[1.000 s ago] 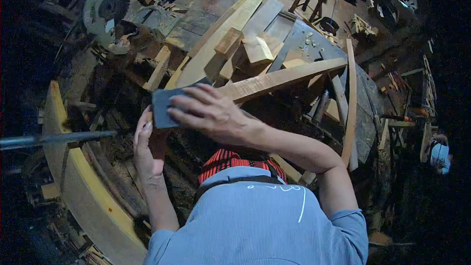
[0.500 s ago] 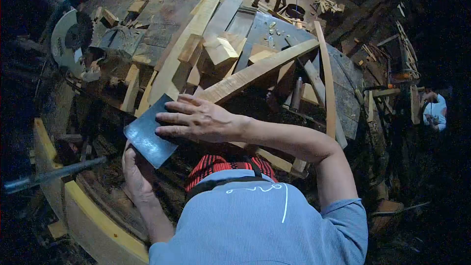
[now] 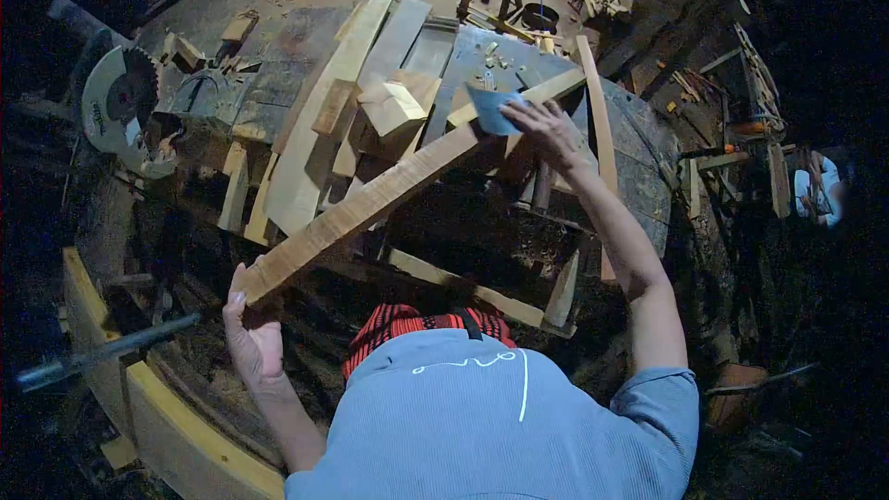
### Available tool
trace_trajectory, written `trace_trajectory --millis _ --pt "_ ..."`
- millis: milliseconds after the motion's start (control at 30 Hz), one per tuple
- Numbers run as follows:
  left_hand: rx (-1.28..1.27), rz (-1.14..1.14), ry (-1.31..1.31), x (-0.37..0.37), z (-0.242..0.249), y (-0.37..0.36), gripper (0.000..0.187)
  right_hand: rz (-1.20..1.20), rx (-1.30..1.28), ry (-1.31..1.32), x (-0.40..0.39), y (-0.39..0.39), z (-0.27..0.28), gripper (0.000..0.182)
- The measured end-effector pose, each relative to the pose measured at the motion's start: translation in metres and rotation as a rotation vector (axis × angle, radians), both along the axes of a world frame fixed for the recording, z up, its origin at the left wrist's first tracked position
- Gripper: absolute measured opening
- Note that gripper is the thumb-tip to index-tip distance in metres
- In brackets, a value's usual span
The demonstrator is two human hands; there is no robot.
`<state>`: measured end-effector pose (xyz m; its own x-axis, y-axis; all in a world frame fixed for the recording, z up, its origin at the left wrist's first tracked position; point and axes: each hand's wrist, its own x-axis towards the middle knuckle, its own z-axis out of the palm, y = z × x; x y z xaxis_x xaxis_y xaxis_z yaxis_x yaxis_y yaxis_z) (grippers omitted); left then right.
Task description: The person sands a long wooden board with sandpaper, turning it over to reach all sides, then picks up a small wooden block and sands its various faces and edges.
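A long, narrow wooden board (image 3: 361, 205) slants from lower left up to the workbench at the right. My left hand (image 3: 255, 338) is closed on its near end, the thumb along the edge and the other fingers hidden below. Near the board's far end, my right hand (image 3: 552, 136) holds a thin, shiny grey-blue rectangular sheet (image 3: 491, 109) against the wood. The fingers lie over the sheet's right side, and its left edge lifts up. The sheet's underside is hidden.
A cut wood block (image 3: 393, 107) and long planks (image 3: 344, 97) lie on the bench left of the board. A toothed circular blade (image 3: 139, 81) stands at far left. A curved strip (image 3: 598, 120) leans at right. A person (image 3: 819, 190) is far right.
My right hand has slid the sheet from the board's near end up to its far end. The near end, covered before, now shows in my left hand.
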<state>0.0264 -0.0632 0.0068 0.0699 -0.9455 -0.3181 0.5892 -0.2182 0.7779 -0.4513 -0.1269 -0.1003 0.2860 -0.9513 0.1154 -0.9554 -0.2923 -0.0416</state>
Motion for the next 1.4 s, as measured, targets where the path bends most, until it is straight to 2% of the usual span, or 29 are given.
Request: trace_trajectory --millis 33,67,100,133,167,267,333,400,467,500,600,800,867,933,1000,1067,1100,1133,1200,1233,1267,1300,1333,1400 --pt "-0.007 0.018 0.041 0.001 -0.004 0.000 0.052 -0.104 0.035 0.041 -0.009 0.001 -0.001 0.058" --pt "-0.014 0.039 0.083 0.000 -0.008 0.000 0.051 -0.106 0.031 0.043 -0.010 0.000 -0.008 0.058" --pt "-0.015 0.037 0.084 -0.004 -0.013 -0.001 0.051 -0.110 -0.047 0.093 -0.007 -0.001 -0.018 0.058" --pt "0.054 0.135 0.116 -0.010 -0.017 -0.002 0.053 -0.115 -0.124 0.143 -0.001 -0.003 -0.028 0.057" --pt "0.124 0.233 0.146 -0.016 -0.020 -0.002 0.054 -0.040 -0.228 0.087 0.009 -0.007 -0.038 0.055" --pt "0.155 0.255 0.035 -0.040 -0.023 0.000 0.057 -0.003 -0.197 -0.107 0.052 -0.001 -0.043 0.053" --pt "0.115 0.246 0.031 -0.046 -0.037 -0.002 0.056 0.080 -0.069 -0.126 0.085 0.007 -0.012 0.053" --pt "-0.026 0.279 0.086 -0.048 -0.044 -0.007 0.050 0.208 -0.224 -0.097 0.121 0.018 0.001 0.053" --pt "-0.034 0.298 0.065 -0.036 -0.041 -0.015 0.049 0.298 -0.160 -0.249 0.154 0.028 0.013 0.051" --pt "-0.064 0.317 0.059 -0.029 -0.033 -0.020 0.048 0.326 -0.170 -0.335 0.161 0.030 0.021 0.052" --pt "-0.096 0.321 0.109 0.016 -0.009 -0.030 0.047 0.302 -0.149 -0.309 0.154 0.024 0.027 0.050" --pt "-0.178 0.308 0.050 0.049 0.005 -0.027 0.043 -0.009 -0.196 -0.281 0.048 -0.004 -0.031 0.038" --pt "-0.150 0.328 0.052 0.048 0.003 -0.024 0.042 -0.158 -0.112 -0.820 -0.014 -0.015 -0.078 0.033" --pt "-0.175 0.332 0.048 0.048 0.002 -0.024 0.043 -0.417 -0.131 -0.902 -0.072 -0.018 -0.116 0.032" --pt "-0.207 0.340 0.046 0.047 0.004 -0.024 0.044 -0.701 0.052 -0.506 -0.094 -0.001 -0.098 0.034" --pt "-0.340 0.159 0.075 0.041 0.012 -0.023 0.047 -0.695 0.052 -0.387 -0.117 -0.003 -0.110 0.032" --pt "-0.346 0.171 0.073 0.038 0.013 -0.024 0.047 -0.717 -0.072 -0.556 -0.113 -0.007 -0.110 0.032" --pt "-0.420 0.231 0.048 0.035 0.012 -0.026 0.049 -0.704 -0.069 -0.557 -0.098 -0.010 -0.101 0.032" --pt "-0.484 0.298 0.014 0.035 0.011 -0.031 0.052 -0.390 -0.331 -0.767 -0.028 -0.018 -0.051 0.033" --pt "-0.493 0.281 0.090 0.035 0.010 -0.034 0.054 -0.291 -0.247 -1.093 0.006 -0.029 -0.044 0.034" --pt "-0.502 0.258 0.166 0.034 0.010 -0.038 0.056 -0.166 -0.290 -0.905 0.052 -0.025 -0.012 0.033" --pt "-0.510 0.335 0.145 0.029 0.012 -0.043 0.060 -0.042 -0.355 -0.714 0.099 -0.022 0.020 0.034" --pt "-0.508 0.321 0.140 0.026 0.016 -0.042 0.060 0.077 -0.435 -0.544 0.146 -0.019 0.053 0.035" --pt "-0.542 0.277 0.050 0.021 0.023 -0.042 0.060 0.319 -0.476 -0.536 0.231 0.004 0.109 0.041"
